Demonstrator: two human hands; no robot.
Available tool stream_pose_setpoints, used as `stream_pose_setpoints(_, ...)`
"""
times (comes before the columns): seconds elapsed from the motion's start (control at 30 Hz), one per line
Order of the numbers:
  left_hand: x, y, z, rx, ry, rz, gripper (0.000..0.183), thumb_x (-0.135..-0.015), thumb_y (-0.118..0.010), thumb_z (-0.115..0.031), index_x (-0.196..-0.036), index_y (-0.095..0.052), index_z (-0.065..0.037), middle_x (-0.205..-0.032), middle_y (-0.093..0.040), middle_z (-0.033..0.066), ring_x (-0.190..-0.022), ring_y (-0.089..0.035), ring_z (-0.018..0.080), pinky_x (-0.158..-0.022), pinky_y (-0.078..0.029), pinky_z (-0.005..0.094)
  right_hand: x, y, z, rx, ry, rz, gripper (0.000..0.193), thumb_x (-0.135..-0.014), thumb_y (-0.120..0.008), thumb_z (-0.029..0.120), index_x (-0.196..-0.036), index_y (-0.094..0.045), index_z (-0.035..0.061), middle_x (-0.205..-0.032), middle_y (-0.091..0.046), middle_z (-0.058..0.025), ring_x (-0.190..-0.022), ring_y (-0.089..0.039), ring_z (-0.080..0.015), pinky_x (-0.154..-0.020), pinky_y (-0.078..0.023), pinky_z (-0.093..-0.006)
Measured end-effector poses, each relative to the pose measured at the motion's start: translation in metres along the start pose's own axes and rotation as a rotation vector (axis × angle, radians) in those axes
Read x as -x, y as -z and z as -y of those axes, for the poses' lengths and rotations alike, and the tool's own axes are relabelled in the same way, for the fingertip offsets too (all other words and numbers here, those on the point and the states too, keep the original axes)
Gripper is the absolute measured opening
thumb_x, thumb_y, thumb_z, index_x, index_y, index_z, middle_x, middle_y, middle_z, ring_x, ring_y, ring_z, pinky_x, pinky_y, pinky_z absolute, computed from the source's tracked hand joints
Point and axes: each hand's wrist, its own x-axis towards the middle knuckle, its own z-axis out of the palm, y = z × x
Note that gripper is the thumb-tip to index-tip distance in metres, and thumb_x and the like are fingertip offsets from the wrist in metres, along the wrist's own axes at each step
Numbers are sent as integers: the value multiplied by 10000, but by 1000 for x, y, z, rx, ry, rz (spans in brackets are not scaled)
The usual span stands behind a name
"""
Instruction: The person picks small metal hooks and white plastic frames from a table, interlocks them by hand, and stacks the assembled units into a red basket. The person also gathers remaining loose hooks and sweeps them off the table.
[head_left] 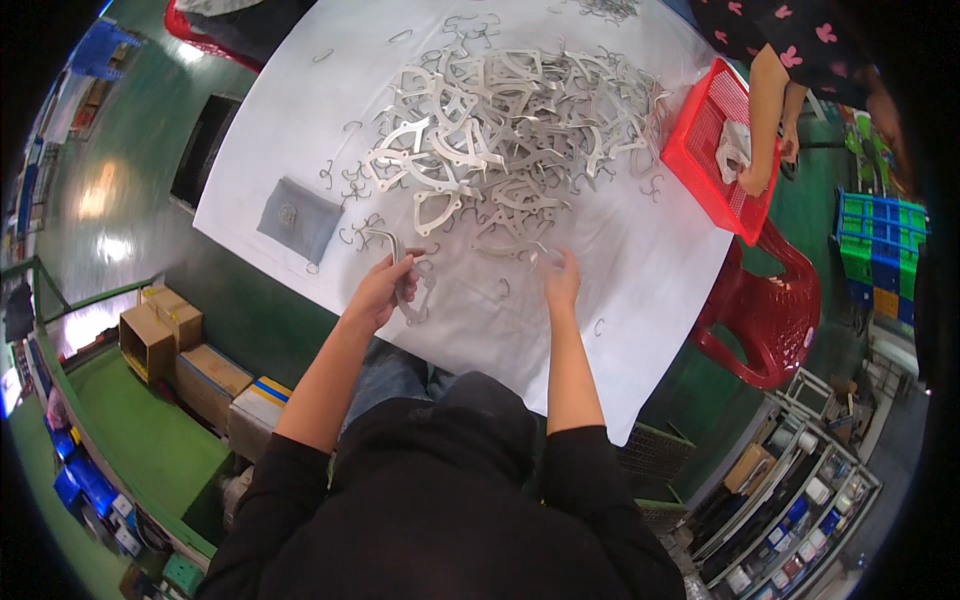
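Observation:
My left hand (380,289) is closed around a curved flat metal bracket (417,308), above the near edge of the white-covered table (480,335). The bracket has rounded lobes with holes, and part of it is hidden by my fingers. My right hand (562,281) is over the table to the right, its fingertips smeared by motion beside a thin metal piece; whether it holds anything I cannot tell. Beyond both hands lies a broad heap of similar silver brackets (520,128). Small bent wire hooks (354,180) are scattered around the heap.
A grey pouch (301,218) lies at the table's left. At right, another person's hands (757,180) reach into a red basket (690,175) holding a whitish cloth. A dark red plastic chair (765,310) stands beside the table. Cardboard boxes (210,380) sit at lower left.

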Motion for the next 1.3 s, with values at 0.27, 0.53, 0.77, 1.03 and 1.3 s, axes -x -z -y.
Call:
stream_pose_setpoints(0.27,-13,-42,7,-624,-426,-65,421,-857,-608,-259,-1220,-503,-74,-957,-648,61,-801,-562,94,-655,-429,256,-19,29,108,373,624,198,184,-794,-658,240,-893,-655,85,-817,-632,-62,-742,-613,-300,-628,-475,-389)
stream_pose_setpoints(0.53,-33,-29,21,-737,-294,-161,466,-851,-581,-236,-1265,-455,-63,-929,-629,78,-787,-604,162,-709,-485,281,-26,-29,130,239,241,499,271,-850,-609,308,-947,-642,57,-834,-663,-121,-700,-637,-244,-639,-483,-347)
stream_pose_setpoints(0.77,-5,23,-22,355,-64,51,367,-833,-510,-66,-1199,-481,-86,-812,-585,61,-725,-577,168,-698,-490,310,-42,-106,94,-202,-197,522,293,-856,-596,320,-965,-643,53,-850,-662,-127,-753,-620,-321,-626,-462,-427)
stream_pose_setpoints(1.03,-23,22,-103,-202,-241,-73,508,-778,-648,-197,-1210,-447,-21,-850,-598,42,-754,-542,115,-701,-424,238,-39,-33,186,385,620,245,197,-894,-518,221,-784,-564,64,-721,-597,-118,-661,-591,-348,-585,-457,-439)
stream_pose_setpoints(1.3,-57,-6,-84,-782,-188,242,536,-759,-704,-289,-1178,-502,-23,-850,-567,8,-738,-506,89,-662,-427,230,-30,-54,205,314,384,541,205,-860,-546,270,-819,-593,75,-733,-613,-108,-686,-594,-314,-631,-458,-412)
